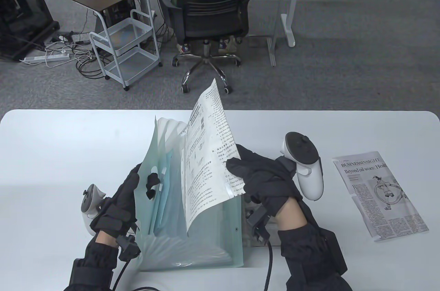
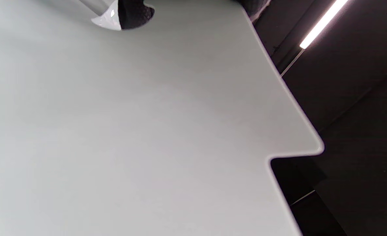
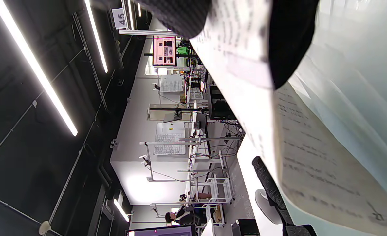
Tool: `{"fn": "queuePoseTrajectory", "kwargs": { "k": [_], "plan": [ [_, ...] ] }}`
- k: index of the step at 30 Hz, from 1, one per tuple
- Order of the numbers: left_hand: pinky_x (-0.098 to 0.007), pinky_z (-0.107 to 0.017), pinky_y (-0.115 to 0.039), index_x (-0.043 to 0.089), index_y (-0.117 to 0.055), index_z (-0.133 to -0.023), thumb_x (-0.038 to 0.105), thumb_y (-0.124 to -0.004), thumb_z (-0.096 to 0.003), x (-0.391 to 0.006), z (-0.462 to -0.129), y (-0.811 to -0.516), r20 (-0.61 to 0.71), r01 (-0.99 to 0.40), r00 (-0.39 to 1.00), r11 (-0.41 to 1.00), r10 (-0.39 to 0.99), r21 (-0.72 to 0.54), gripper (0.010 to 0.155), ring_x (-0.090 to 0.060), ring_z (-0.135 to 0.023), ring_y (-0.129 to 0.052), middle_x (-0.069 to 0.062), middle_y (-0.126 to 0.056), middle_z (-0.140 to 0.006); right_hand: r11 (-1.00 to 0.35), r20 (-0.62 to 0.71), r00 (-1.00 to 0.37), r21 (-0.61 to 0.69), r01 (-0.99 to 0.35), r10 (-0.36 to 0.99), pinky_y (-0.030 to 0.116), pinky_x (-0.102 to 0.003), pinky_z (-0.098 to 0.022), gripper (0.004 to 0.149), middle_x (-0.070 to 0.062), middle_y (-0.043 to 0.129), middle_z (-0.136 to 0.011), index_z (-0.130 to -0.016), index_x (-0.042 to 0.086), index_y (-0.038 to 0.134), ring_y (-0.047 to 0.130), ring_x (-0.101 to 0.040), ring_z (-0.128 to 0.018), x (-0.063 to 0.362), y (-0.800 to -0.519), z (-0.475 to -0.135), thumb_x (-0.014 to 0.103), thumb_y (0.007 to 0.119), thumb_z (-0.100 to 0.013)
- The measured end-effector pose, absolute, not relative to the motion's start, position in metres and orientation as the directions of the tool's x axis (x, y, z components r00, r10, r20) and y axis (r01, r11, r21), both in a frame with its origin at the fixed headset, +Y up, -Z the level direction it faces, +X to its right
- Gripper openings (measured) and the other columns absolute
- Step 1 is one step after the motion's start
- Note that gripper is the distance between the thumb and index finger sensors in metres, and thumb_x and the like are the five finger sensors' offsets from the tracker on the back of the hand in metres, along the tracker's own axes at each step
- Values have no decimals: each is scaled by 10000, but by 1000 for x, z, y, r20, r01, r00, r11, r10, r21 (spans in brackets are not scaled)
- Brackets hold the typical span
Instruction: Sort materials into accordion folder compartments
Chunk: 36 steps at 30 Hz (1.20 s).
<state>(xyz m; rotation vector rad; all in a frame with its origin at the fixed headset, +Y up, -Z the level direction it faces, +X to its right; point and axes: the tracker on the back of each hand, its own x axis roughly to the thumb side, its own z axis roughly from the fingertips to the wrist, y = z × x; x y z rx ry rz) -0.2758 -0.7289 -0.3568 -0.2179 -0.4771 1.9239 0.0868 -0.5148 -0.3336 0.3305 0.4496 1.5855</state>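
**Printed sheet going into the open folder**

The table (image 1: 51, 153) carries everything. At its middle, toward six o'clock, stands the accordion folder (image 1: 227, 236), the largest of the task's things: translucent pale-green plastic, fanned open at the top, its pleated pockets spread. I judge it light and springy, its smooth walls likely to slip and to close up again if let go, so it is best taken by a stiff outer wall. Pale blue and white sheets already sit in the pockets on the nine o'clock side; how many, or in which pocket each lies, cannot be told.

The printed sheet (image 1: 206, 153) stands on edge in the folder's mouth, its lower part down between the walls, its top corner leaning out toward twelve o'clock. It looks thin, limp and easily creased; a hold near a side edge, low down, should keep it from buckling.

A newspaper clipping (image 1: 380, 194) lies flat at three o'clock, well apart from the folder.

The left hand (image 1: 120, 201) grips the folder's nine o'clock wall, fingertips showing dark through the plastic. The right hand (image 1: 264, 181) pinches the sheet's three o'clock edge, thumb in front.
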Motion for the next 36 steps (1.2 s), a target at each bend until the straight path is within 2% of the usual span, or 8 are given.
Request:
{"fn": "queuePoseTrajectory", "kwargs": {
  "k": [7,14,20,27,36],
  "plan": [
    [-713,-715,-177,61,-219,-1240,460,-535,-751,-276,-357,-729,70,-843,-393,-329,917,-426,706,-576,-1145,-120,-233,-533,-1143,-35,-62,-71,450,-892,996,865,-437,-528,539,-374,641,-1034,-1115,-86,365,954,-418,-764,80,-521,-332,82,554,-640],
    [-713,-715,-177,61,-219,-1240,460,-535,-751,-276,-357,-729,69,-842,-395,-331,916,-426,706,-576,-1145,-122,-232,-534,-1143,53,-95,14,421,-905,995,863,-435,-536,542,-384,619,-1038,-1110,-103,343,948,-419,-773,78,-523,-332,79,541,-640],
    [-713,-715,-177,61,-219,-1240,461,-535,-751,-276,-357,-729,69,-842,-395,-331,916,-426,707,-575,-1146,-121,-233,-532,-1143,23,-75,-10,426,-904,997,859,-436,-542,543,-383,613,-1042,-1110,-102,336,942,-421,-781,76,-528,-327,80,539,-641],
    [-713,-715,-177,62,-219,-1240,461,-536,-751,-276,-357,-729,70,-843,-394,-330,916,-424,707,-576,-1145,-120,-234,-533,-1143,23,-57,-1,416,-909,998,855,-436,-549,543,-379,607,-1046,-1110,-97,329,936,-419,-790,76,-543,-320,82,535,-641],
    [-713,-715,-178,62,-221,-1240,460,-536,-751,-277,-357,-729,69,-843,-394,-330,916,-424,705,-576,-1145,-121,-233,-535,-1142,63,-97,25,412,-909,995,846,-441,-559,544,-380,597,-1049,-1110,-98,322,922,-425,-804,80,-571,-320,84,532,-642]
  ]
}}
